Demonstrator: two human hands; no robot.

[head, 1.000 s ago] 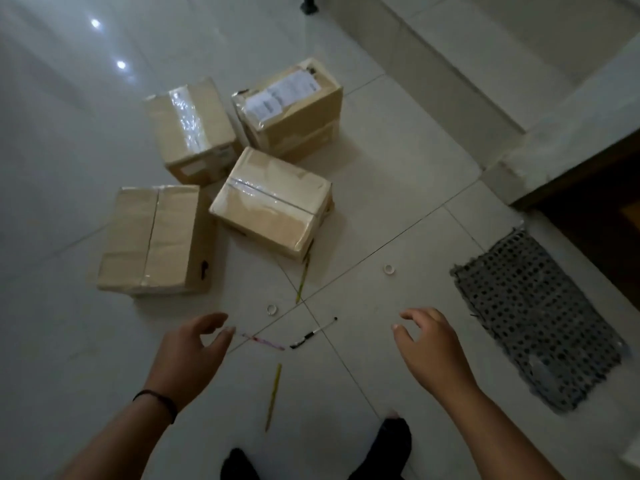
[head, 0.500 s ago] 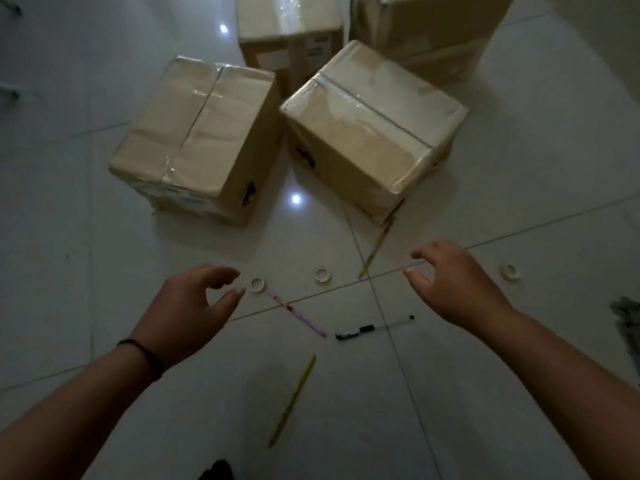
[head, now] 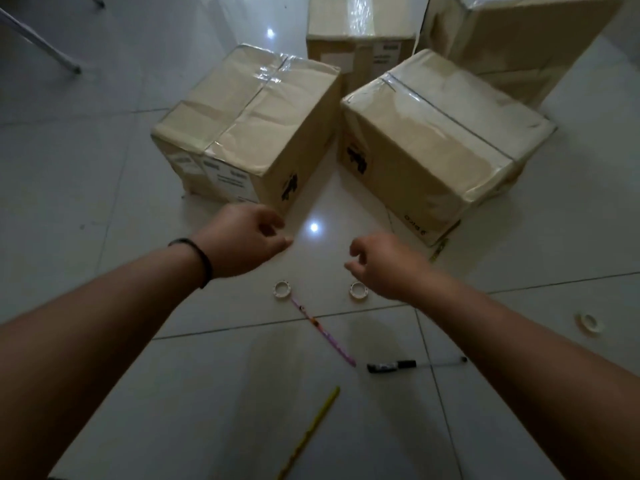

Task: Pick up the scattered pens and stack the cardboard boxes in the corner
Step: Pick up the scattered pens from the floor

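Several taped cardboard boxes stand on the white tiled floor: a left box [head: 249, 123], a right box [head: 440, 133], one behind [head: 360, 26] and one at the top right [head: 519, 32]. My left hand [head: 246, 239] hovers just in front of the left box's near corner, fingers loosely curled, holding nothing. My right hand [head: 384, 263] hangs in front of the right box, also empty. Behind my hands on the floor lie a pink pen [head: 322, 329], a black pen [head: 412, 364] and a yellow pen [head: 311, 431]. Another yellow pen [head: 439, 249] pokes out at the right box's base.
Three small white tape rings lie on the tiles: one [head: 283, 290] below my left hand, one [head: 358, 290] under my right wrist, one [head: 588, 322] at the far right. Metal furniture legs [head: 45, 46] cross the top left corner.
The view has closed in on the boxes. Both hands have moved forward past the pens and tape rings toward the gap between the two near boxes.
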